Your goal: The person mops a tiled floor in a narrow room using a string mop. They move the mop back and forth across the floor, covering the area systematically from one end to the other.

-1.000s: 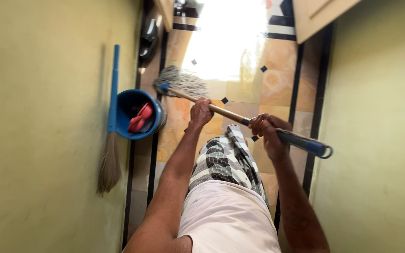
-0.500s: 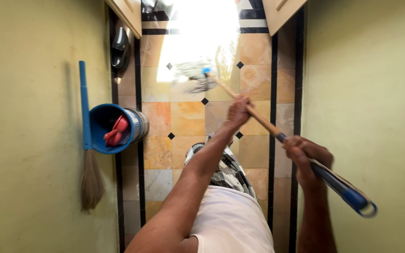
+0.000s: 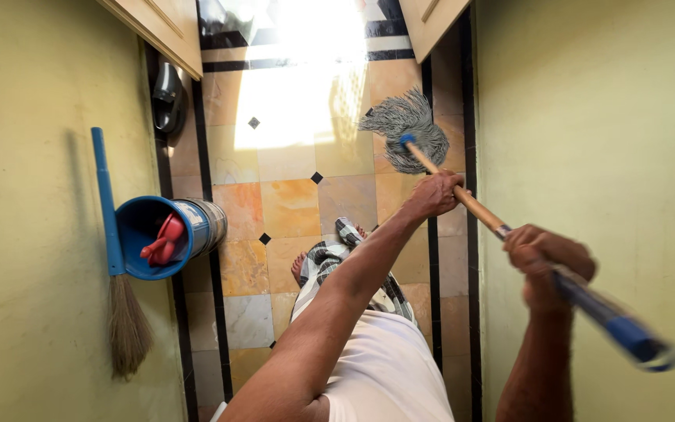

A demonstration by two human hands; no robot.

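The grey string mop with a wooden shaft and blue plastic end grip lies with its head spread on the tan and orange tiled floor, well ahead of both sets of fingers and close to the black border strip along the right-hand wall. The left hand is closed fully around the wooden part of the shaft, fingers curled over the top, just behind the blue collar where the strings are fixed. The right hand is wrapped tight around the shaft higher up, where the wood meets the blue grip; the blurred blue end sticks out beyond its fingers toward the lower right. The shaft runs slanting between the two hands.

Well off to the left of the left fingers, a blue plastic bucket holding a red scoop stands against the yellow-green wall, touching a blue-handled straw broom that leans there. A checked cloth hangs below the left forearm.
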